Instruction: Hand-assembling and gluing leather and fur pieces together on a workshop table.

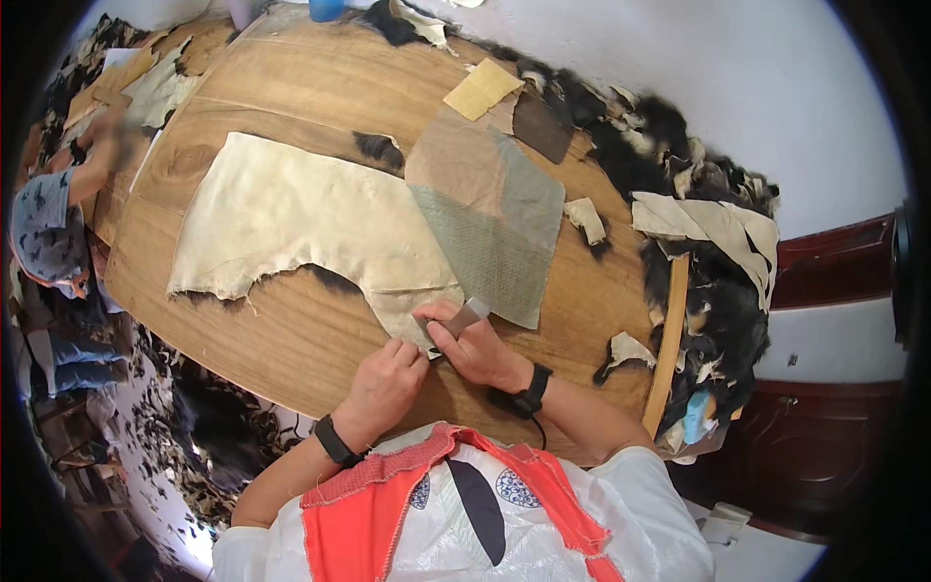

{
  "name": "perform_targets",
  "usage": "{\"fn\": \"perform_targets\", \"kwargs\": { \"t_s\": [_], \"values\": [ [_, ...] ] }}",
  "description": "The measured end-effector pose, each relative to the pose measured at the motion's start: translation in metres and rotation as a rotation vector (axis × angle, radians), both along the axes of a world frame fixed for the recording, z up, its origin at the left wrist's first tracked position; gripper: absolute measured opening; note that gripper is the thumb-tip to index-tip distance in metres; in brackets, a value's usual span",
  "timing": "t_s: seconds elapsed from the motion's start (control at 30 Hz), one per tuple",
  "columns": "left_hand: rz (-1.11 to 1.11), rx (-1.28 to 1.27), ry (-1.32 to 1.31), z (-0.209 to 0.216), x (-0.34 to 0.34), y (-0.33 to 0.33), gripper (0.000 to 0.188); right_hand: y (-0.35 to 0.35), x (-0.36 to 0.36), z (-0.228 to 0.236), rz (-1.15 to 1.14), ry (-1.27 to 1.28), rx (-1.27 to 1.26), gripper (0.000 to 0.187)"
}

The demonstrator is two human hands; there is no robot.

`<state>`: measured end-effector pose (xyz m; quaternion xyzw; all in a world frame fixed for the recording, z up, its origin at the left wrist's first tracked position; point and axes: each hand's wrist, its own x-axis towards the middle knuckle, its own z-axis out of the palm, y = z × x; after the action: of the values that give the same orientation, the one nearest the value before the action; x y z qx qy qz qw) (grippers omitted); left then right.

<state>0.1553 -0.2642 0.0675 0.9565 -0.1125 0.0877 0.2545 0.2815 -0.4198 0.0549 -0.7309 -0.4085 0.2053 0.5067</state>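
A large cream hide piece (301, 209) lies pale side up on the wooden table, with dark hair showing under its lower edge. Its narrow lower tip reaches my hands. My left hand (388, 383) is closed, fingers pinching at that tip. My right hand (477, 349) is wrapped round a flat grey metal knife (471, 313), whose upper end sticks out above the thumb. The knife's lower end is mostly hidden between my hands, at the hide's edge. To the right of the hide, a grey-green and brown patched sheet (495, 233) lies flat.
Black fur scraps (640, 136) line the table's far right edge. A wooden strip (667, 339) lies at the right, beside cream hide strips (713, 228). A small yellow piece (482, 89) rests farther back. Another person (58, 223) works at the far left.
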Motion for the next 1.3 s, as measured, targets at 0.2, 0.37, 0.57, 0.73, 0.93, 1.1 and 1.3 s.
{"fn": "perform_targets", "kwargs": {
  "t_s": [0.2,0.37,0.57,0.73,0.93,1.1,1.3],
  "values": [
    [0.010,-0.002,0.012,-0.005,0.004,0.003,0.012,0.002,0.000,-0.006,0.036,-0.177,0.010,0.027],
    [0.076,-0.062,-0.002,-0.006,0.005,0.001,0.011,0.003,-0.005,0.001,0.020,-0.209,-0.011,0.027],
    [0.045,-0.044,0.023,-0.002,0.002,0.002,0.010,0.000,-0.005,-0.007,0.034,-0.240,0.011,0.028],
    [0.097,-0.155,0.027,-0.007,-0.007,0.004,0.014,-0.002,-0.007,-0.007,-0.018,-0.102,0.003,0.026],
    [0.174,-0.222,0.048,0.000,-0.008,0.006,0.014,0.002,-0.008,0.023,-0.185,0.197,0.029,0.026],
    [0.091,-0.111,0.068,-0.008,-0.006,0.006,0.013,0.003,-0.006,0.018,-0.156,0.045,0.104,0.026],
    [0.073,-0.113,-0.004,-0.001,0.001,0.002,0.014,-0.005,-0.009,-0.001,-0.061,-0.073,0.011,0.025]
  ]
}}
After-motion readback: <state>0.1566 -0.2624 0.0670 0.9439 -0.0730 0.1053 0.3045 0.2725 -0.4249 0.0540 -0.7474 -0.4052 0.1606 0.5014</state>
